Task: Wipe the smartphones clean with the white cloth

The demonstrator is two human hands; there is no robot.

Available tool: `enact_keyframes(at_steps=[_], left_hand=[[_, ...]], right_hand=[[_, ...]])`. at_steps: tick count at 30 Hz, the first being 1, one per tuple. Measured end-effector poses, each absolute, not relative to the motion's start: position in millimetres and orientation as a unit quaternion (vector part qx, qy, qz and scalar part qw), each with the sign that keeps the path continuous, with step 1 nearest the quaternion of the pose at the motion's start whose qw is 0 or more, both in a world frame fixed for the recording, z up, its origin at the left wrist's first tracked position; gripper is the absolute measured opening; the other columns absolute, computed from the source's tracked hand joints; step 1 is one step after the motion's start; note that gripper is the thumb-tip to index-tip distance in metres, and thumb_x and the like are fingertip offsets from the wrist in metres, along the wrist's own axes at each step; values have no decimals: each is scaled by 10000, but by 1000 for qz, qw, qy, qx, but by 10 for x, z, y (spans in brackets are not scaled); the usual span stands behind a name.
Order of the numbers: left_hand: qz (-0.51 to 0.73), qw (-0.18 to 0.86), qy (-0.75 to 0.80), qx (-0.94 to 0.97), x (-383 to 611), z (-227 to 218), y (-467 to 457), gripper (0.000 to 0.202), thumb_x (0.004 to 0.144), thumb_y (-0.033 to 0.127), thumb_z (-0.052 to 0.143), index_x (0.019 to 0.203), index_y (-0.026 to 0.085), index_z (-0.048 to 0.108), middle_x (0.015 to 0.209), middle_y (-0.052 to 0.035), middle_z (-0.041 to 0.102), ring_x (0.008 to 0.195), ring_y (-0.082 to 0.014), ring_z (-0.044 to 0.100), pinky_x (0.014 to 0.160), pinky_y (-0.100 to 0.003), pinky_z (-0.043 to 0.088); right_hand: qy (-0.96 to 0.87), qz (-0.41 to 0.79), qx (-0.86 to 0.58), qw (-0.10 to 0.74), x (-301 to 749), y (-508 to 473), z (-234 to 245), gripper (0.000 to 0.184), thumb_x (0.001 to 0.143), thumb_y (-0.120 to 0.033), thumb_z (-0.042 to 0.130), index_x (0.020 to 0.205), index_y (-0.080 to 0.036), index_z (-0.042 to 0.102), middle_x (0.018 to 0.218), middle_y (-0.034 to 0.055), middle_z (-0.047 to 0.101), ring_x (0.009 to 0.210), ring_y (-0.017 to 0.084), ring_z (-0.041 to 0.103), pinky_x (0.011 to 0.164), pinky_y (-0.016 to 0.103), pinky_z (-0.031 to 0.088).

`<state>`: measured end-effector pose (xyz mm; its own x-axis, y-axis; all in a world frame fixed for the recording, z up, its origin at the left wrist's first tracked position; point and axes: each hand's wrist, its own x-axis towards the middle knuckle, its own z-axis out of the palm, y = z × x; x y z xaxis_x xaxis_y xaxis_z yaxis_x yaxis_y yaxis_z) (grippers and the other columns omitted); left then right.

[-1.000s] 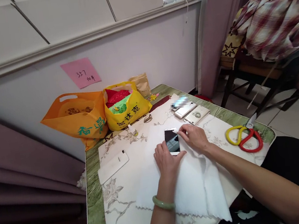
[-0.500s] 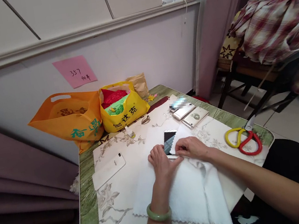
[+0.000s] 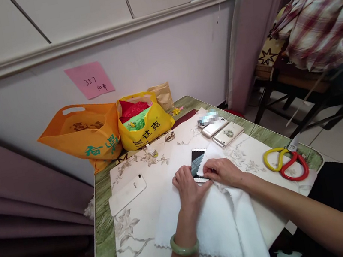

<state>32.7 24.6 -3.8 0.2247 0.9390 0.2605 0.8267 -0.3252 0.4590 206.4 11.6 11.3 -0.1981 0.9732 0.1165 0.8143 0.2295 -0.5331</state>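
Note:
A smartphone [image 3: 198, 157] with a dark screen and white frame lies face up on a white cloth [image 3: 220, 229] with zigzag edges. At its left side and bottom edge, my left hand [image 3: 187, 186] steadies it, fingers curled at the side and thumb along the bottom. My right hand [image 3: 225, 172] is closed on a corner of the cloth, which is folded over the right part of the screen. The fingertips of both hands hide the phone's lower corners. On my left wrist sits a green bangle [image 3: 184, 248].
Left lies a white phone [image 3: 128, 195], back up. A small bottle [image 3: 152, 151], glasses [image 3: 169, 136] and two bags, orange [image 3: 94, 136] and yellow [image 3: 148, 127], stand farther back. Phones [image 3: 228, 134] lie at back right; scissors [image 3: 289, 162] rest near the table's right edge.
The whole view has shifted slightly, so things appear a little farther right. Both hands keep nearly the same hold on the phone and cloth.

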Motion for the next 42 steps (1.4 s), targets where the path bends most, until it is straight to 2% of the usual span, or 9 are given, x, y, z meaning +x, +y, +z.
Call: enact_keyframes(at_steps=[9,16,21,25,30,33,36,39,42], left_hand=[[231,125,578,773,331,28,231,550,602,406,739,1044,225,467,1062,-52,546,1075,-286,497,955,-436,317],[246,119,581,767,333,-20,235,508,581,342,718,1011,232,471,1025,-41,557,1054,-275,507,942,-427,325],[249,124,575,769,327,-12,219,515,592,370,724,1019,230,475,1030,-42,562,1054,-272,503,935,-421,324],[248,134,574,769,319,10,217,514,580,309,711,1027,234,468,1044,-46,563,1061,-276,500,935,-424,322],[235,128,581,768,322,18,218,476,544,204,664,978,240,473,995,-39,555,1026,-272,507,908,-420,341],[244,129,583,764,326,8,215,472,558,226,677,984,240,474,1017,-38,558,1043,-267,506,924,-419,344],[256,136,585,757,333,-4,218,526,575,323,730,1030,233,482,1163,-65,548,1136,-283,479,987,-439,318],[256,139,588,755,337,-12,226,569,576,403,764,1040,219,491,1270,-102,520,1217,-307,447,1026,-461,289],[249,142,584,760,332,-26,237,564,575,373,772,1041,213,499,1283,-114,527,1231,-312,452,1026,-464,289]], right_hand=[[-671,103,-711,181,1971,595,158,198,980,-323,464,976,-212,628,1001,70,672,854,182,618,671,270,361],[-772,169,-595,145,1947,238,214,66,867,-313,645,815,-277,665,866,-64,688,782,101,620,657,198,363],[-719,127,-667,149,1953,499,233,168,936,-326,528,906,-246,672,964,24,695,826,166,627,670,255,368],[-664,90,-726,156,1800,702,190,244,980,-322,434,1023,-203,643,1027,103,677,855,212,627,676,295,382],[-725,104,-662,160,1638,570,159,201,973,-326,472,956,-243,655,996,33,681,894,166,621,703,258,380],[-764,123,-614,154,1740,441,168,168,955,-339,519,925,-262,666,963,-8,687,885,136,618,717,230,374],[-766,121,-615,145,1931,432,181,154,940,-344,542,907,-263,670,949,-10,689,865,139,618,723,234,372],[-719,96,-673,146,2052,583,190,212,968,-342,478,948,-236,660,985,39,687,855,179,620,701,269,372],[-668,79,-724,154,2017,767,196,246,981,-316,431,1012,-196,644,1025,102,678,864,218,621,684,294,375]])
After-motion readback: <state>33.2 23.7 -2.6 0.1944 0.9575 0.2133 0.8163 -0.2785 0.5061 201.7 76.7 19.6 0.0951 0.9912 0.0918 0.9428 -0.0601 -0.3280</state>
